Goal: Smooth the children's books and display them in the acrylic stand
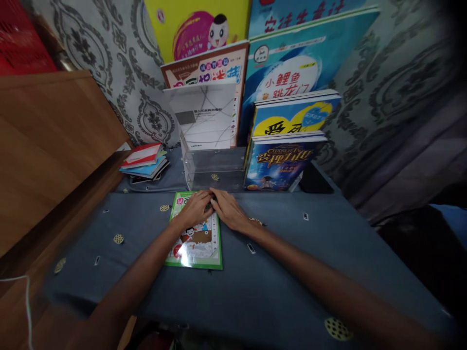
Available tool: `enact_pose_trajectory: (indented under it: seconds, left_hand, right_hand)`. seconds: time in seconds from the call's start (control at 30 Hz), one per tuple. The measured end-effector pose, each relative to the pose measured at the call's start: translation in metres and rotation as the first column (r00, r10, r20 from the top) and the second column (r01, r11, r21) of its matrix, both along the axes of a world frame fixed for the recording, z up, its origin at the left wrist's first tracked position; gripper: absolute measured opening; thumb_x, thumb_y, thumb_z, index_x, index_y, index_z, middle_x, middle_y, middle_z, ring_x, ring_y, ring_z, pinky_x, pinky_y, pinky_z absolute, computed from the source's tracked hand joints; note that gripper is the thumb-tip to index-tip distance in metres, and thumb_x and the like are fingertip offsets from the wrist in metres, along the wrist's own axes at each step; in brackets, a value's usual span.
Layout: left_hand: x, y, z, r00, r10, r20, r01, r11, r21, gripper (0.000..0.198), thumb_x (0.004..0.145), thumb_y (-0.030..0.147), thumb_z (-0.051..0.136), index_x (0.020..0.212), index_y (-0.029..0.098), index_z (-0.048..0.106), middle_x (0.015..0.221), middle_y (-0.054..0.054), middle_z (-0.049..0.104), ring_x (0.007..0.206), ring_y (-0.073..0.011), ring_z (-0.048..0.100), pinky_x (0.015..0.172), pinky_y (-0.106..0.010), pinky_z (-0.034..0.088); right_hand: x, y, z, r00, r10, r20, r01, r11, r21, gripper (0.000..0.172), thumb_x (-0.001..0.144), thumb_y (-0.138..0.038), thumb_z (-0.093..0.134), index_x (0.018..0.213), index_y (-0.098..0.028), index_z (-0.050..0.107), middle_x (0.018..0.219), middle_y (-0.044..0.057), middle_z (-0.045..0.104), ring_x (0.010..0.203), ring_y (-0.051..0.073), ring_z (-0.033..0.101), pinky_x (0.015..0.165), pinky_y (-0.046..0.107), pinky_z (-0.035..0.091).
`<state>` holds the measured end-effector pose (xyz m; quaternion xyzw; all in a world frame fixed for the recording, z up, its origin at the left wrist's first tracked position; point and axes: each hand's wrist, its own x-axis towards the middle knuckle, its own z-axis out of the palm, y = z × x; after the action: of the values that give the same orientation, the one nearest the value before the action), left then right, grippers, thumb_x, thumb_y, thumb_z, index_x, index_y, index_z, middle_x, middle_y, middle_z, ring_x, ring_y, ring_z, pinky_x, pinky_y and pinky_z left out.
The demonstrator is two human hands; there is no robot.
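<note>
A green-bordered picture book [197, 240] lies flat on the grey-blue tablecloth [270, 287]. My left hand [196, 208] rests on the upper part of its cover, fingers lying flat and pointing toward the rack. At the book's upper right edge is my right hand [229, 209], its fingers stretched out and touching my left fingertips. Just behind both hands stands a clear acrylic rack [217, 170], which holds upright books, among them a dark blue book [275, 163] at the front right and a white booklet [207, 116] on the left.
A small pile of booklets [144, 163] lies at the back left, near a wooden cabinet [54, 146]. Behind the rack's right end is a flat black object [316, 180]. A patterned curtain [87, 43] hangs behind the table. A white cable [28, 306] runs at the lower left.
</note>
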<state>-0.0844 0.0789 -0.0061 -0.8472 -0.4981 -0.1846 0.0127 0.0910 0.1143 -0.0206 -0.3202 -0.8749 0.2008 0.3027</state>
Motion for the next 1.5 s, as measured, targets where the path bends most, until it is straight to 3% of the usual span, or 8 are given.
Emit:
enact_pose_trajectory:
  seconds: [0.27, 0.63, 0.73, 0.8, 0.9, 1.0, 1.3, 1.5]
  left_hand:
    - [-0.011, -0.008, 0.002, 0.995, 0.092, -0.031, -0.092, 0.996, 0.0, 0.033, 0.096, 0.028, 0.052, 0.124, 0.014, 0.064, 0.129, -0.013, 0.067, 0.119, -0.0268, 0.061, 0.103, -0.047, 0.048]
    - [-0.095, -0.032, -0.005, 0.945, 0.326, 0.019, -0.326, 0.945, 0.006, 0.035, 0.097, 0.026, 0.046, 0.121, 0.014, 0.067, 0.129, -0.013, 0.068, 0.117, -0.0251, 0.065, 0.106, -0.046, 0.049]
    - [-0.095, -0.032, -0.01, 0.937, 0.346, 0.042, -0.347, 0.938, 0.013, 0.034, 0.096, 0.024, 0.047, 0.121, 0.015, 0.068, 0.13, -0.012, 0.068, 0.117, -0.025, 0.064, 0.105, -0.046, 0.049]
    - [-0.093, -0.032, -0.012, 0.935, 0.35, 0.062, -0.352, 0.936, 0.023, 0.033, 0.095, 0.023, 0.048, 0.12, 0.016, 0.069, 0.129, -0.012, 0.069, 0.116, -0.0252, 0.065, 0.103, -0.046, 0.05]
    - [-0.092, -0.033, -0.013, 0.93, 0.361, 0.073, -0.365, 0.93, 0.042, 0.033, 0.094, 0.022, 0.048, 0.12, 0.018, 0.069, 0.129, -0.011, 0.069, 0.116, -0.0254, 0.065, 0.101, -0.047, 0.051]
    - [-0.091, -0.035, -0.011, 0.923, 0.38, 0.058, -0.383, 0.922, 0.05, 0.034, 0.095, 0.023, 0.048, 0.121, 0.02, 0.069, 0.129, -0.01, 0.069, 0.116, -0.0251, 0.064, 0.099, -0.046, 0.052]
    - [-0.087, -0.037, -0.006, 0.915, 0.401, 0.04, -0.401, 0.916, -0.004, 0.034, 0.097, 0.026, 0.046, 0.122, 0.019, 0.068, 0.132, -0.011, 0.067, 0.119, -0.0263, 0.063, 0.097, -0.045, 0.051]
    - [-0.084, -0.039, -0.005, 0.908, 0.418, 0.02, -0.417, 0.909, -0.017, 0.035, 0.098, 0.025, 0.046, 0.124, 0.017, 0.068, 0.134, -0.012, 0.066, 0.121, -0.026, 0.062, 0.1, -0.043, 0.049]
  right_hand:
    - [0.006, 0.01, -0.012, 0.996, -0.03, 0.082, 0.025, 0.998, 0.058, 0.042, 0.101, -0.031, 0.034, 0.136, -0.017, 0.053, 0.128, 0.016, 0.066, 0.122, 0.03, 0.057, 0.102, 0.049, 0.045]
    - [0.003, 0.002, 0.001, 0.981, -0.043, 0.191, 0.023, 0.994, 0.106, 0.034, 0.1, -0.025, 0.041, 0.126, -0.016, 0.059, 0.13, 0.017, 0.066, 0.123, 0.032, 0.057, 0.102, 0.05, 0.045]
    - [-0.012, -0.006, 0.008, 0.974, -0.042, 0.224, 0.002, 0.985, 0.174, 0.031, 0.099, -0.023, 0.045, 0.124, -0.015, 0.062, 0.132, 0.018, 0.065, 0.129, 0.032, 0.054, 0.108, 0.052, 0.041]
    - [-0.028, -0.012, 0.014, 0.967, 0.047, 0.249, -0.096, 0.978, 0.188, 0.032, 0.099, -0.023, 0.046, 0.125, -0.014, 0.062, 0.135, 0.018, 0.063, 0.131, 0.03, 0.053, 0.111, 0.05, 0.04]
    - [-0.052, -0.017, 0.017, 0.946, 0.168, 0.277, -0.214, 0.966, 0.146, 0.038, 0.1, -0.027, 0.047, 0.133, -0.013, 0.057, 0.142, 0.017, 0.06, 0.136, 0.027, 0.05, 0.115, 0.047, 0.038]
    - [-0.061, -0.014, 0.011, 0.939, 0.176, 0.295, -0.212, 0.973, 0.095, 0.044, 0.101, -0.031, 0.046, 0.14, -0.01, 0.052, 0.149, 0.018, 0.052, 0.142, 0.028, 0.044, 0.119, 0.048, 0.034]
    - [-0.012, 0.002, -0.004, 0.944, 0.079, 0.321, -0.105, 0.992, 0.065, 0.053, 0.103, -0.04, 0.039, 0.146, -0.01, 0.047, 0.154, 0.019, 0.046, 0.146, 0.029, 0.038, 0.122, 0.052, 0.029]
    - [-0.004, -0.008, -0.005, 0.929, 0.057, 0.365, -0.096, 0.991, 0.09, 0.064, 0.102, -0.053, 0.036, 0.152, -0.012, 0.04, 0.158, 0.018, 0.039, 0.149, 0.03, 0.033, 0.122, 0.053, 0.026]
